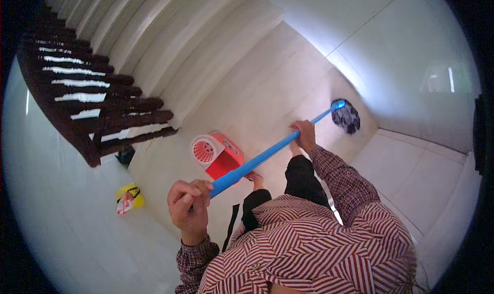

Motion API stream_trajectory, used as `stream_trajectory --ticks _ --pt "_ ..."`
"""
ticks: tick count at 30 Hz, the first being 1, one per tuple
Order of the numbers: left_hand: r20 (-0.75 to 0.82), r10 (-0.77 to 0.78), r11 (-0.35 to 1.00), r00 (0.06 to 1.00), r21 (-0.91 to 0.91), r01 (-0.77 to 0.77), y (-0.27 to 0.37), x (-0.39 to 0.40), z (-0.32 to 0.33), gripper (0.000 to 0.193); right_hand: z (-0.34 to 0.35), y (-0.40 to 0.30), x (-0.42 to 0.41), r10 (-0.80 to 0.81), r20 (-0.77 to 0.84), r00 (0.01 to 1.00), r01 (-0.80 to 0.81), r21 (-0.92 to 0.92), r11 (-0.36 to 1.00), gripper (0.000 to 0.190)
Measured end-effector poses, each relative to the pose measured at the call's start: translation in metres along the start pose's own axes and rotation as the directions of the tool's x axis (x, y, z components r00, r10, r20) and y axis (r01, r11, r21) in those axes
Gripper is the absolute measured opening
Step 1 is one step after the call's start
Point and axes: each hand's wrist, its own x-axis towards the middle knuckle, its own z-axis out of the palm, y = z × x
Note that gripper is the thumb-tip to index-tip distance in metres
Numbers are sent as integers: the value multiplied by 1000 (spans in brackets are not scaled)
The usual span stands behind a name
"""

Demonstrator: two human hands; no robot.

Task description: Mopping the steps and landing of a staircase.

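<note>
A mop with a blue pole point(258, 161) runs slantwise across the view, from lower left to upper right. My left hand point(190, 207) is closed around the pole's upper end. Farther down the shaft, my right hand point(305, 135) grips it. The dark grey mop head point(346, 117) rests on the beige floor near the wall, under a blue connector. Below the pole, by my foot, stands a red mop bucket point(227, 161) with a white-rimmed wringer basket point(203, 151). Part of the bucket is hidden behind the pole.
Pale stairs point(185, 43) rise at the upper left, with a dark wooden balustrade point(96, 101) beside them. A glossy tiled wall point(389, 51) bounds the right side. A yellow bag point(131, 197) lies at the left on lighter flooring. Pale tiles point(409, 170) lie at the right.
</note>
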Motion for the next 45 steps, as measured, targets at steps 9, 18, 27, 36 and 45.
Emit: stream_trajectory --ticks 9,18,27,36,45 --pt "-404 299 947 865 234 -218 -128 -193 -102 16 197 -47 -31 -390 65 918 368 222 903 8" --pt "-565 661 747 494 558 -361 -140 -377 -145 25 314 -228 -130 -721 63 691 604 497 623 10" --pt "-74 823 333 563 866 -373 13 -283 -67 15 276 -355 -96 -879 372 299 565 673 477 8" --pt "-316 919 372 234 892 -256 48 -234 -51 29 214 -335 -27 -821 501 273 593 585 554 9" --pt "-299 865 488 404 689 -536 55 -153 -16 16 154 -237 49 -623 408 667 481 402 779 7"
